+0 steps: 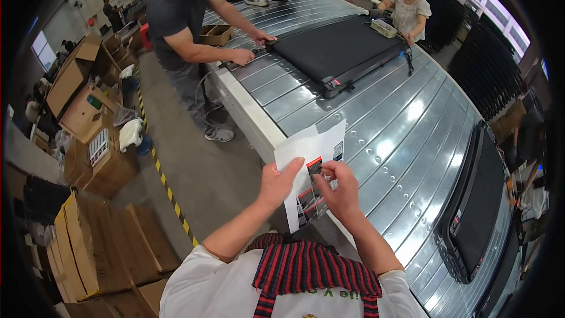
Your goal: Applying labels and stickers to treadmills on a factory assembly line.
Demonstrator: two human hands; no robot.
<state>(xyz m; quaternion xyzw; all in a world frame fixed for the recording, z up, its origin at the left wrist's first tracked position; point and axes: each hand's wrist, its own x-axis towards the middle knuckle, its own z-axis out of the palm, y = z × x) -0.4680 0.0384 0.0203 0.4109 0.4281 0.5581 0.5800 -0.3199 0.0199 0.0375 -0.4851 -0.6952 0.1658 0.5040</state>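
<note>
My left hand (279,185) grips white sheets of paper (292,148), thumb on top and the other fingers hidden behind. Red-and-black printed labels (308,198) are on the sheets, and a small dark square code sits by their right edge. At the right side of the sheets, my right hand (340,191) is closed, thumb and fingertips pinched at the edge of one label. Whether that label's edge is lifted is hard to make out. Both hands are over the near edge of the ribbed metal tabletop (365,135).
A black flat panel (335,47) lies across the table, with one person's hands at its left end and another person at its right. More black panels (485,200) lie at the right. Cardboard boxes (106,241) and a striped floor line (168,191) are at the left.
</note>
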